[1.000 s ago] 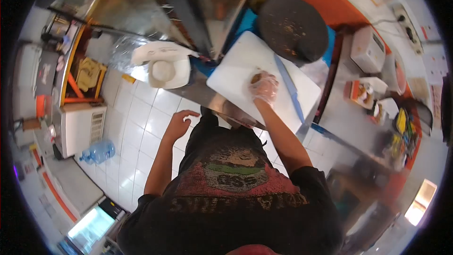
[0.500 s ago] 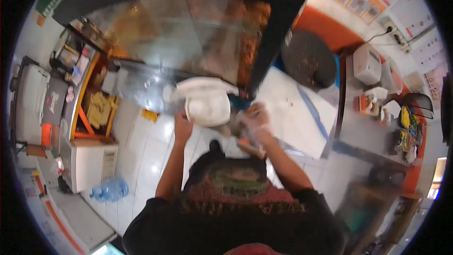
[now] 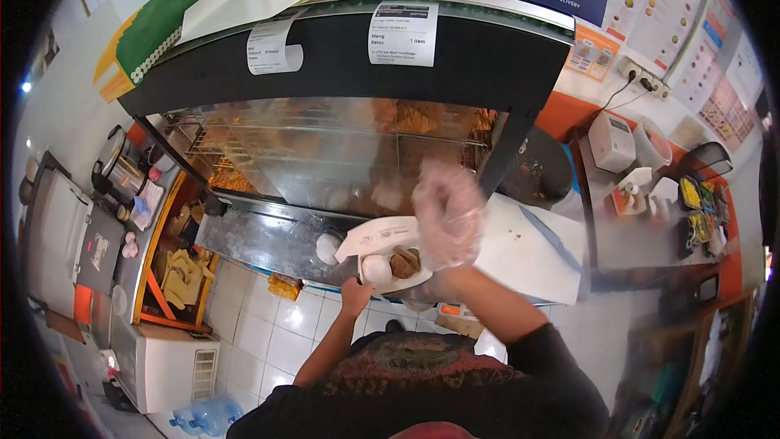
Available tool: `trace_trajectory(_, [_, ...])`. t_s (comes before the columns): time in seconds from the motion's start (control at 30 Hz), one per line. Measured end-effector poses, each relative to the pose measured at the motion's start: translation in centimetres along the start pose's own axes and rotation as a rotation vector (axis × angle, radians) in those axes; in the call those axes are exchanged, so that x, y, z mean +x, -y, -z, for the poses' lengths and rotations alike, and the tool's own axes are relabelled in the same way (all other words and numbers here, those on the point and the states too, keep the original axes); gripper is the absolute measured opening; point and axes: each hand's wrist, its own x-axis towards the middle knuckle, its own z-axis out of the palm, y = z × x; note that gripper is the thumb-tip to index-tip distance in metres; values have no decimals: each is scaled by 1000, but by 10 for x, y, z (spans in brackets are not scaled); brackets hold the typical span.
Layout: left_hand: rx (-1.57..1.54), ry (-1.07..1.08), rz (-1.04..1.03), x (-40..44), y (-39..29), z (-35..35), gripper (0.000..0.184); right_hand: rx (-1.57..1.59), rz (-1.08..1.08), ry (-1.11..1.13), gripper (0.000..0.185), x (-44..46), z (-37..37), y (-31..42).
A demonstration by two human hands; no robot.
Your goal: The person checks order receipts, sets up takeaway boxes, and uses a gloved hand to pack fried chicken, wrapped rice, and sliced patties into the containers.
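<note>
My left hand (image 3: 356,296) is at the near left edge of a white takeaway box (image 3: 416,279), its fingers pressed to the rim. The box lies with its lid (image 3: 382,233) raised and holds a white mound of rice (image 3: 376,269) and a brown piece of food (image 3: 404,262) beside it. My right hand (image 3: 449,215), in a clear plastic glove, is raised over the right side of the box, blurred, fingers partly hidden. To the right, a blue knife (image 3: 551,236) lies on the white cutting board (image 3: 520,267).
A glass-fronted warmer (image 3: 325,154) with fried food stands behind the box. A round dark block (image 3: 534,169) sits behind the board. Left on the metal counter (image 3: 260,237) is a round white item (image 3: 328,248). Sauce packets (image 3: 695,211) are at the right.
The brown food has gone from my right hand at the board into the box beside the rice. My right hand has lifted above the box; my left hand has reached its edge. The view has tilted up.
</note>
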Motion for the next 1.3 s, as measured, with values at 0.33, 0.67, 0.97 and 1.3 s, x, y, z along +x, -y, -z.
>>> trace_trajectory(0.33, [-945,261,440,-1,10,-5,9,-147,-88,14,30,110,-38,83])
trace_trajectory(0.67, [-1087,523,413,-12,32,-18,47,201,-379,39,18,54,9,44])
trace_trajectory(0.97, [-1011,582,269,-64,-32,-29,59,278,-560,6,13,1,128,42])
trace_trajectory(1.3, [-972,819,335,-198,-200,-197,61,-491,-351,321,21,-96,394,33])
